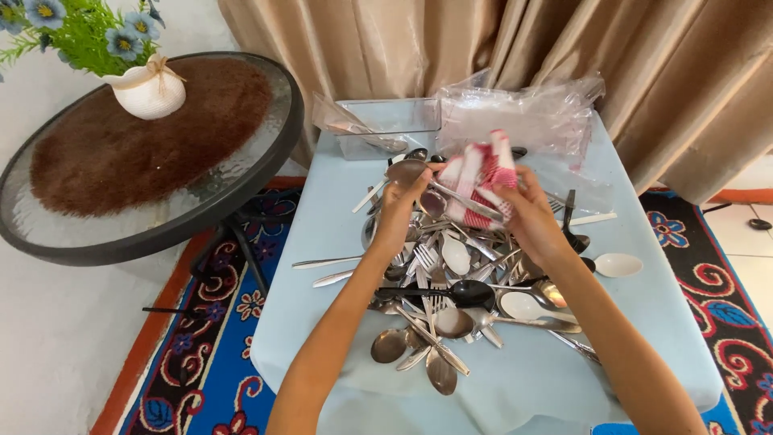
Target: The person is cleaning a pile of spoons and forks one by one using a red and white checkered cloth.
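Above the bench's middle, the left hand [400, 203] grips a metal spoon [435, 185] while the right hand [527, 211] clutches a red-and-white checked cloth [481, 173] around it, over a cutlery heap [451, 298], with a clear plastic container [386, 125] and plastic bags [523, 117] at the far edge.

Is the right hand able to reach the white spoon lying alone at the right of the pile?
Probably yes: the white spoon lies uncovered beside the right hand, though that hand holds the red-and-white cloth.
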